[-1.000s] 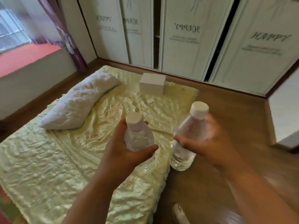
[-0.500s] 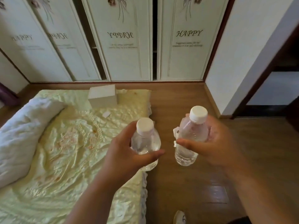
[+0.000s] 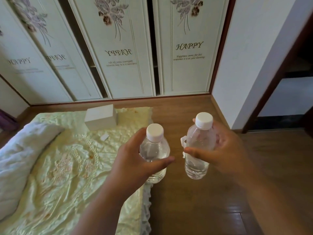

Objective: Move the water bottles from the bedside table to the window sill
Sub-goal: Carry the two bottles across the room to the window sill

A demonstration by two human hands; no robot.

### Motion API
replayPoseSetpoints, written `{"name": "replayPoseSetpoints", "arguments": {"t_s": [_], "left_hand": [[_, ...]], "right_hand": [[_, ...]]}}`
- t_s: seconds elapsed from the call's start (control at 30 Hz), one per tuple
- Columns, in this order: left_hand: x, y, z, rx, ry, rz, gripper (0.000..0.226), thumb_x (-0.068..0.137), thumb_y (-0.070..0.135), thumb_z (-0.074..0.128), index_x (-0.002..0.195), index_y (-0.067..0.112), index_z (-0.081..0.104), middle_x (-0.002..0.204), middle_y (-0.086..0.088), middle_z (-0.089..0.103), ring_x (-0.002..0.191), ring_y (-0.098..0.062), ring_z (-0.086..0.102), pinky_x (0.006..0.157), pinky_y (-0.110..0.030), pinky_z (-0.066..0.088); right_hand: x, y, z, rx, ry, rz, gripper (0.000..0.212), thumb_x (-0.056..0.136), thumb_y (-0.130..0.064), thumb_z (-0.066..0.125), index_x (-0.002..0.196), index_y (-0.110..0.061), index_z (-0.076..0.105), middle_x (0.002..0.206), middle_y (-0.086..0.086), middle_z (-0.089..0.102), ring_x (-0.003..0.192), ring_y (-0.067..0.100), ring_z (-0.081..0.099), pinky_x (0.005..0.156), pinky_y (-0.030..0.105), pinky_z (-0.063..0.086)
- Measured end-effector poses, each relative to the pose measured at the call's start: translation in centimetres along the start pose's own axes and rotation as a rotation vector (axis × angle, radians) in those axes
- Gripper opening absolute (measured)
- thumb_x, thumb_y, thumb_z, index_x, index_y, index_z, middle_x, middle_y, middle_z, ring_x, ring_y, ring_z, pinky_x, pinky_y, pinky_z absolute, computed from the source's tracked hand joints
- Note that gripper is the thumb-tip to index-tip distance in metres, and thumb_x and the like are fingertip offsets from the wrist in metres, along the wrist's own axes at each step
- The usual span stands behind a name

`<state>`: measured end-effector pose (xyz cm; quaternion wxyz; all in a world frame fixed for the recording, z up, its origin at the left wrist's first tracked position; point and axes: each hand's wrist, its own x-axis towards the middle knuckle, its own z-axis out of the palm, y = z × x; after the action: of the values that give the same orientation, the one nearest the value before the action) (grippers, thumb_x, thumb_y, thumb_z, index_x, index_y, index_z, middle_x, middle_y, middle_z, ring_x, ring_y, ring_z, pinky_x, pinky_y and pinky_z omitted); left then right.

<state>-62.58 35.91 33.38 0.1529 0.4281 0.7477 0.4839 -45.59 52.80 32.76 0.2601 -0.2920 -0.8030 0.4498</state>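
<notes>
I carry two clear plastic water bottles with white caps, both upright at chest height. My left hand (image 3: 133,161) grips the left bottle (image 3: 155,150) round its body, over the edge of the bed. My right hand (image 3: 225,150) grips the right bottle (image 3: 198,146), which has a torn white label strip, above the wooden floor. Neither the bedside table nor the window sill is in view.
A bed with a pale yellow-green satin cover (image 3: 67,175) fills the lower left, with a white pillow (image 3: 18,158) and a white box (image 3: 101,118) on it. White wardrobe doors (image 3: 186,56) marked HAPPY stand ahead. A white wall corner (image 3: 245,65) and a dark doorway (image 3: 291,82) lie to the right.
My view has swung to the right: the window and red sill have left the frame, the wardrobe and doorway have come in. Both hands still hold their bottles, now slightly higher.
</notes>
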Motion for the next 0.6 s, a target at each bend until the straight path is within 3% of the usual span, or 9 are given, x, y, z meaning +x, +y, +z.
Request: {"name": "replayPoseSetpoints", "arguments": {"t_s": [0.13, 0.3, 0.43, 0.53, 0.6], "left_hand": [[2.5, 0.2, 2.2, -0.012, 0.059, 0.001, 0.074, 0.058, 0.047, 0.094, 0.122, 0.039, 0.058, 0.109, 0.024, 0.069, 0.101, 0.003, 0.066, 0.082, -0.024, 0.056], [6.0, -0.4, 3.6, -0.047, 0.007, -0.039, 0.075, 0.056, 0.048, 0.095, 0.122, 0.036, 0.061, 0.106, 0.02, 0.072, 0.1, 0.001, 0.069, 0.086, -0.031, 0.06], [9.9, -1.8, 4.6, -0.054, -0.036, -0.038, 0.076, 0.054, 0.049, 0.095, 0.121, 0.039, 0.062, 0.105, 0.023, 0.072, 0.099, 0.003, 0.069, 0.083, -0.027, 0.059], [13.3, -3.0, 5.0, -0.083, -0.028, -0.024, 0.072, 0.052, 0.049, 0.094, 0.116, 0.047, 0.059, 0.104, 0.028, 0.071, 0.097, 0.007, 0.068, 0.078, -0.016, 0.056], [16.2, -4.0, 5.0, -0.119, -0.043, -0.023, 0.073, 0.052, 0.048, 0.094, 0.116, 0.048, 0.059, 0.105, 0.028, 0.071, 0.1, 0.007, 0.068, 0.08, -0.016, 0.057]], "right_hand": [[2.4, 1.7, -1.5, 0.028, 0.026, -0.001, 0.08, 0.057, -0.059, 0.086, 0.125, -0.05, 0.045, 0.117, -0.035, 0.058, 0.109, -0.011, 0.058, 0.079, 0.01, 0.049], [5.1, 3.0, -2.5, 0.014, -0.013, -0.004, 0.074, 0.06, -0.059, 0.086, 0.121, -0.056, 0.045, 0.117, -0.044, 0.054, 0.109, -0.022, 0.052, 0.065, -0.001, 0.045], [8.2, 4.7, -2.5, -0.018, -0.002, 0.037, 0.08, 0.06, -0.064, 0.085, 0.129, -0.055, 0.045, 0.124, -0.035, 0.057, 0.116, -0.007, 0.058, 0.082, 0.015, 0.052], [10.9, 5.4, -2.1, -0.029, 0.026, 0.058, 0.076, 0.06, -0.062, 0.085, 0.125, -0.06, 0.045, 0.122, -0.041, 0.054, 0.115, -0.017, 0.053, 0.078, 0.01, 0.047], [13.2, 5.6, -1.9, -0.049, 0.049, 0.068, 0.073, 0.061, -0.06, 0.085, 0.123, -0.059, 0.045, 0.119, -0.043, 0.053, 0.113, -0.021, 0.05, 0.075, 0.007, 0.045]]}}
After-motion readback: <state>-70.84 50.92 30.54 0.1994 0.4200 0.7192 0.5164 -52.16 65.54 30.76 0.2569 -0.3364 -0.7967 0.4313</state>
